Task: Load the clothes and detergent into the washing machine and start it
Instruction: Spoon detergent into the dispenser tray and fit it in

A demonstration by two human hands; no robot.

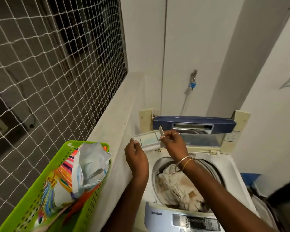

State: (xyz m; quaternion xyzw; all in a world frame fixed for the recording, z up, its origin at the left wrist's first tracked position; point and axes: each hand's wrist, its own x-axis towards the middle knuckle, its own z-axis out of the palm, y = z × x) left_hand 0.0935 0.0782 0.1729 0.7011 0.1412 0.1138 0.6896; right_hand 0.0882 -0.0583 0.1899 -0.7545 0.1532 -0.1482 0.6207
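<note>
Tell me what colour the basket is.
Bright green, in the head view: the basket on the ledge holding the detergent bag.

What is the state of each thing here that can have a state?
Washing machine lid: open, folded upright.
Drum: loaded with pale clothes.
Detergent drawer: pulled out.
Detergent bag: torn open, in the green basket.
Left hand: fingers on the drawer's edge.
Right hand: pinching a small flat piece.

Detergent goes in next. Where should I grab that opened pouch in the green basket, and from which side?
Take the detergent pouch by its crumpled, torn-open top flap, coming from above. It lies slanted in the green basket with that flap sticking up past the rim, while the basket walls likely block a side approach.
</note>
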